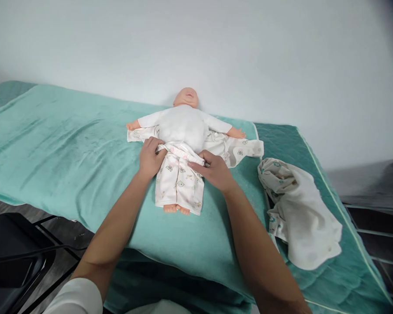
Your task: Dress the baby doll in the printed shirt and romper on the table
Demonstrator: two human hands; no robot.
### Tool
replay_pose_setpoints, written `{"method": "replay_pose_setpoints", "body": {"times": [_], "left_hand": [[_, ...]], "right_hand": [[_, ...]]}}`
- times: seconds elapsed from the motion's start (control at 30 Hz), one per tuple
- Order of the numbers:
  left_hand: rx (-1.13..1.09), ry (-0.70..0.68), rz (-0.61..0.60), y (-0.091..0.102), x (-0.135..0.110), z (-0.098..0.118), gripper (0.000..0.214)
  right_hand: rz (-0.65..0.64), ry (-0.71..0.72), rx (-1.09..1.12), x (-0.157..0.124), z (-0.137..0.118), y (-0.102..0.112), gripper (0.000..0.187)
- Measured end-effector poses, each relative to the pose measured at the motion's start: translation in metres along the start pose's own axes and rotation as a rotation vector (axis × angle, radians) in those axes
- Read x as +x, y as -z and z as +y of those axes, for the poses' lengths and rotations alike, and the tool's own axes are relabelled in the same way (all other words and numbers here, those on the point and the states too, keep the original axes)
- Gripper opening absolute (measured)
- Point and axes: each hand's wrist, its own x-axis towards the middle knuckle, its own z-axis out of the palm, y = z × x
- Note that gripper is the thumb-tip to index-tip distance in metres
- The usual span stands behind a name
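A baby doll (183, 124) lies on its back on the green bed cover, its head toward the wall and its arms spread. White cloth covers its torso and arms. Printed baby pants (180, 179) are on its legs, with the feet showing at the hems. My left hand (151, 158) pinches the waistband at the doll's left-hand side in view. My right hand (216, 169) grips the opposite side of the waistband. Beneath the doll's back and arms a printed baby shirt (229, 148) is spread out, partly hidden by the body.
A crumpled white printed cloth (304, 213) lies on the darker green quilt (350, 261) at right. The light green cover (68, 148) stretches left. A white wall (196, 48) stands behind the bed. A black chair (16, 253) is at the lower left, beside the bed edge.
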Motion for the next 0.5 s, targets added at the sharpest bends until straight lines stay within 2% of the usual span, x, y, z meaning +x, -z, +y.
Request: {"method": "replay_pose_setpoints", "body": {"times": [0.1,0.3,0.5], "left_hand": [[-0.039,-0.017,0.003,0.007,-0.008,0.008,0.012],[-0.079,-0.184,0.026,0.028,-0.044,0.027,0.015],[-0.060,-0.010,-0.009,0.025,-0.044,0.020,0.008]], "right_hand": [[0.036,0.013,-0.018,0.000,0.002,-0.003,0.045],[0.109,0.045,-0.029,0.003,0.005,-0.013,0.040],[0.187,0.031,-0.033,0.005,0.006,-0.019,0.041]]}}
